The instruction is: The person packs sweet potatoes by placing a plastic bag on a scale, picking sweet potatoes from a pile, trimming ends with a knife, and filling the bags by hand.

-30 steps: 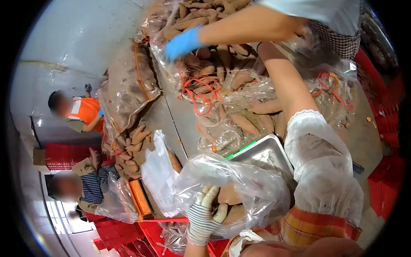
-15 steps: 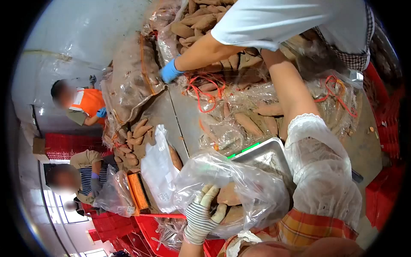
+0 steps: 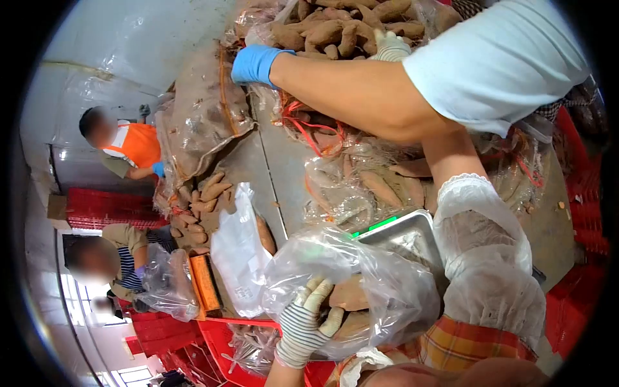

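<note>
My left hand, in a striped knit glove, is closed on the edge of a clear plastic bag. Brown sweet potatoes lie inside the bag, which rests over a metal scale tray. My right arm, in a lace-edged sheer sleeve, stretches up and passes behind a co-worker's arm. Beyond it my gloved right hand touches the heap of sweet potatoes, fingers apart; its palm side is hidden. A co-worker's blue-gloved hand is at a large filled sack.
The co-worker's arm crosses over mine. A white plastic bag lies left of the scale, near loose sweet potatoes and an orange box. Red crates stand around. Two more people work at the left.
My right hand has come into sight at the sweet potato heap. The co-worker's blue glove has moved up, and that arm now lies lower across mine. My left hand stays on the bag.
</note>
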{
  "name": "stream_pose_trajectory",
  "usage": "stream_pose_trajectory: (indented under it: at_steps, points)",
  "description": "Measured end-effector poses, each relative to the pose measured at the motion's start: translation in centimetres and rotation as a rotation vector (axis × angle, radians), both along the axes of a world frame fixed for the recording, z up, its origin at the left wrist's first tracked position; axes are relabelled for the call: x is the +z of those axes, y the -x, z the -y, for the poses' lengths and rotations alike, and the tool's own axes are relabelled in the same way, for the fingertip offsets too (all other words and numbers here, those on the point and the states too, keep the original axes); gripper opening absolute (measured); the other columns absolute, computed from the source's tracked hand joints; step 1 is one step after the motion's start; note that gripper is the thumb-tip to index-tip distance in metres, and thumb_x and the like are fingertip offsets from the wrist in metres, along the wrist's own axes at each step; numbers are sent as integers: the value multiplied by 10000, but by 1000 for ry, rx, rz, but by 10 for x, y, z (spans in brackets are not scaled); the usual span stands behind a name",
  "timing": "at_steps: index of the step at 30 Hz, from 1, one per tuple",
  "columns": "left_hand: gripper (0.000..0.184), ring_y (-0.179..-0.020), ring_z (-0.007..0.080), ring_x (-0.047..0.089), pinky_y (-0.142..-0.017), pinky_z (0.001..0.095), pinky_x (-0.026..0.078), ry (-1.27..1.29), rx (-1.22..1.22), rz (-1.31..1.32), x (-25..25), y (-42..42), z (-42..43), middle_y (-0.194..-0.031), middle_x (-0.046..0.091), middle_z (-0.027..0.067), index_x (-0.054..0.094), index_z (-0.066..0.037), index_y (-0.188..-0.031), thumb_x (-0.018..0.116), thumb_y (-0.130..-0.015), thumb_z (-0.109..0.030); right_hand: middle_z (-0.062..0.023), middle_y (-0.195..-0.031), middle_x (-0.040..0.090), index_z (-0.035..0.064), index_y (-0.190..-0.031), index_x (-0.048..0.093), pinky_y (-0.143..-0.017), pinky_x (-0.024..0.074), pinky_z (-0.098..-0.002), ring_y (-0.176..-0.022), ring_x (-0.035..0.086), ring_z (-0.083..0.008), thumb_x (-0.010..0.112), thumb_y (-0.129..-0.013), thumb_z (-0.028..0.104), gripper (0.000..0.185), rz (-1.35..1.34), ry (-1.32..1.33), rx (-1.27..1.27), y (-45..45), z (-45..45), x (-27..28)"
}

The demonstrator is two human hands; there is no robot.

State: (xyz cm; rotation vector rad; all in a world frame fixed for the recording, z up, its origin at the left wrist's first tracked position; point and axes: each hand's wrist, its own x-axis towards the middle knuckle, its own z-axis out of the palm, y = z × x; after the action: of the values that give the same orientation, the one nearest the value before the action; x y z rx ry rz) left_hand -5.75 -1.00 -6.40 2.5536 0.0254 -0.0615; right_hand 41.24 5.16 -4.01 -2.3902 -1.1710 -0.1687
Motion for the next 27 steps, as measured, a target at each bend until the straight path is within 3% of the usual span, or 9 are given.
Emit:
stream_pose_trajectory:
  at_steps: [3,7,12,16,19,21,23,24,27]
  points:
    - [435,-733,240,638,-641,297,522,-30,15,12,5,-2,2,-1085,592,187,586,-33,-1099,699,-704,-176,-199,-1151,551,63,-1142,503,-874,458,-409,-1021,570,-335,539,-754,254,434,-53,-51,-168,-8,63,-20]
    - [460,-856,251,632,-736,296,506,-11,64,-74,8,0,3,-1072,596,191,571,-4,-1126,694,-698,-122,-238,-1301,410,87,-1433,173,-935,424,-427,-1162,472,-349,743,-692,325,965,-386,-95,-781,9,244,-102]
    - [446,-958,213,600,-823,290,478,44,65,6,-2,9,1,-1120,583,174,551,29,-1143,674,-732,-93,-246,-1272,463,56,-1431,184,-912,440,-406,-1138,500,-346,707,-709,394,953,-453,110,-695,49,265,-77]
    - [460,-967,309,607,-817,348,498,41,25,81,-8,6,-5,-1147,572,199,575,-40,-1151,659,-729,-204,-207,-1356,412,11,-1403,245,-971,395,-422,-1222,442,-312,625,-787,427,835,-624,-41,-761,70,291,-82]
    - [509,-1085,330,544,-951,363,416,-61,-76,32,0,8,-7,-1181,553,196,540,-32,-1188,642,-730,-228,-189,-1342,435,5,-1383,289,-968,400,-415,-1201,459,-301,561,-841,414,732,-1250,-826,-325,123,333,-98]
    - [526,-1132,321,514,-983,364,388,114,-11,19,-12,13,-12,-1205,533,204,515,-3,-1207,646,-737,-199,-177,-1333,449,2,-1370,318,-966,404,-411,-1186,471,-294,519,-876,406,668,-1601,-1356,36,161,361,-118]
    - [517,-1132,297,514,-976,355,391,289,30,-3,-18,17,-14,-1205,532,197,501,21,-1213,654,-747,-143,-133,-1244,513,39,-1262,437,-930,438,-388,-1102,514,-270,475,-905,419,522,-1700,-1561,59,191,372,-128]
    - [515,-1132,264,509,-968,334,396,405,56,-40,-22,20,-16,-1215,523,178,460,36,-1247,630,-777,-86,-96,-1160,570,79,-1160,540,-896,471,-368,-1024,550,-249,453,-916,437,442,-1650,-1486,-121,204,375,-132]
    - [517,-1142,225,492,-972,329,394,886,136,-109,-12,24,-8,-1233,502,159,367,52,-1313,564,-840,-17,-94,-1104,581,93,-1135,533,-881,481,-376,-997,563,-247,565,-833,496,505,-1753,-1741,-563,286,379,-84]
